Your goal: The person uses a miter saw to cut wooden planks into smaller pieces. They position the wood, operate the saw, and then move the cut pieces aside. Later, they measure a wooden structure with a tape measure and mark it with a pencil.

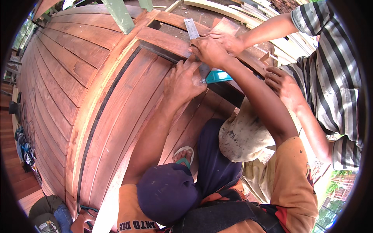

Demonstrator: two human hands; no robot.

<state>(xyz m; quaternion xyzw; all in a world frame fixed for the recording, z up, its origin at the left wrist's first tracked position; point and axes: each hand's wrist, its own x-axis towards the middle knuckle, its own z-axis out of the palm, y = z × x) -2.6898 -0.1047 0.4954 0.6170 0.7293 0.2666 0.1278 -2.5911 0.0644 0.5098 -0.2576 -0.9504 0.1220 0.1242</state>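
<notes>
A try square with a teal stock (219, 76) and a steel blade (191, 28) lies across a reddish-brown board (165, 41). My left hand (182, 82) is at the board's near edge, fingers bent over the wood and thumb against the end of the stock; it seems to grip the square there. Across the blade, my right hand (211, 51) has its fingers pinched together over the wood. What sits between those fingertips is hidden. Right beside it, a co-worker's hand (229, 42) presses on the boards. That person's other hand (285, 88) hangs near a knee.
Long reddish planks (77, 58) make a deck on the left, crossed by a lighter curved strip (87, 112) and a black line. A pale green post (119, 15) stands ahead. Loose timber (287, 46) lies behind the striped-shirt co-worker (330, 66). Another person's cap (46, 223) shows low left.
</notes>
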